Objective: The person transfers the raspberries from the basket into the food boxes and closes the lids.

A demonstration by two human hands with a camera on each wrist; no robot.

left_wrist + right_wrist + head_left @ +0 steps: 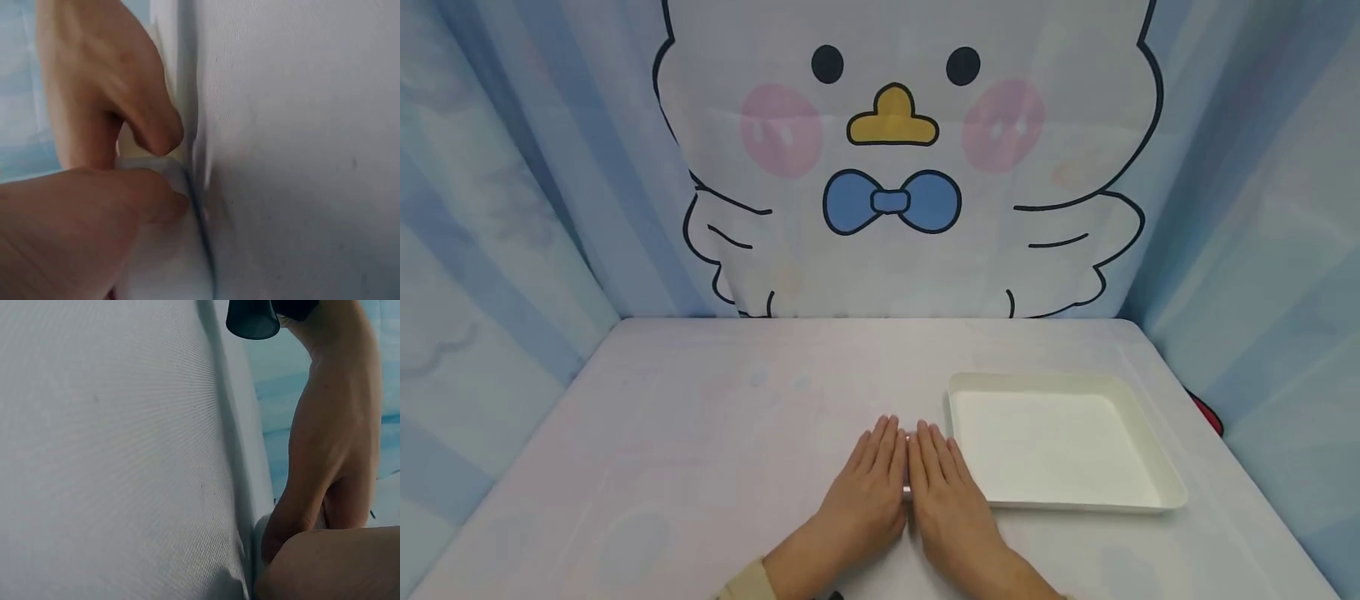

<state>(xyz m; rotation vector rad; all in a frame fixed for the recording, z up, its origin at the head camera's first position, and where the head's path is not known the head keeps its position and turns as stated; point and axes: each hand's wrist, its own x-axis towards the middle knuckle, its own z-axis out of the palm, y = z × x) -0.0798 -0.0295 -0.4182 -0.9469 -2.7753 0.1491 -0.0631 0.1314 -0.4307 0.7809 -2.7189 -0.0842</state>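
Observation:
In the head view, my left hand and right hand lie side by side, palms down, fingers straight and pointing away from me. Beneath them is a flat, pale object; only a thin strip shows between the hands, so its kind cannot be told. The left wrist view shows more of this white object, with a rounded corner and a dark line along its lower edge. My left thumb touches it there. A white rectangular tray stands just right of my right hand, with nothing in it.
The pale cloth-covered table extends to both sides. Behind it hangs a curtain with a cartoon bird; blue patterned curtains flank the sides. Something red and black pokes out past the right table edge.

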